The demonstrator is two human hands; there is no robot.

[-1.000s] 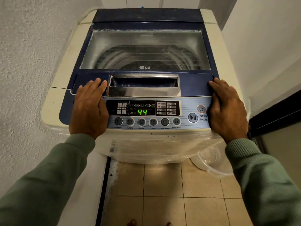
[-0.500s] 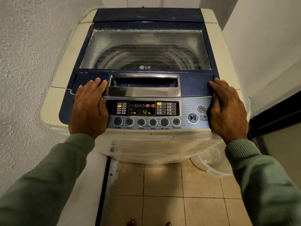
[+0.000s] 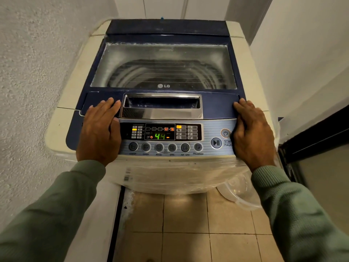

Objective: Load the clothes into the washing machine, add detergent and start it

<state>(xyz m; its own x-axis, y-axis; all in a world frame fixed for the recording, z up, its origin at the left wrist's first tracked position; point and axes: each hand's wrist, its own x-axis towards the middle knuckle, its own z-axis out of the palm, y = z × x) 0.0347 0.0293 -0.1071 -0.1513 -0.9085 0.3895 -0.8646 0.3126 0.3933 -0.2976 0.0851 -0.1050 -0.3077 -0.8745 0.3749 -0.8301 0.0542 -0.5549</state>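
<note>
Display [image 3: 160,136] back to 44 on washing machine [image 3: 164,67]

Look down and you have the floor [image 3: 185,218], laid in beige square tiles with dark grout lines. The washing machine [image 3: 79,86] stands at its far end, between the rough wall [image 3: 28,91] on your left and the smooth wall [image 3: 302,53] on your right. Its base is hidden from you behind the clear plastic wrap [image 3: 170,178] hanging over its front. Just beside the machine's front right corner, a clear round plastic container [image 3: 241,195] sits low over the tiles, partly under the wrap. Along the floor's left edge runs a dark strip [image 3: 118,220], with pale crumbs [image 3: 130,199] scattered against it near the machine.
</note>
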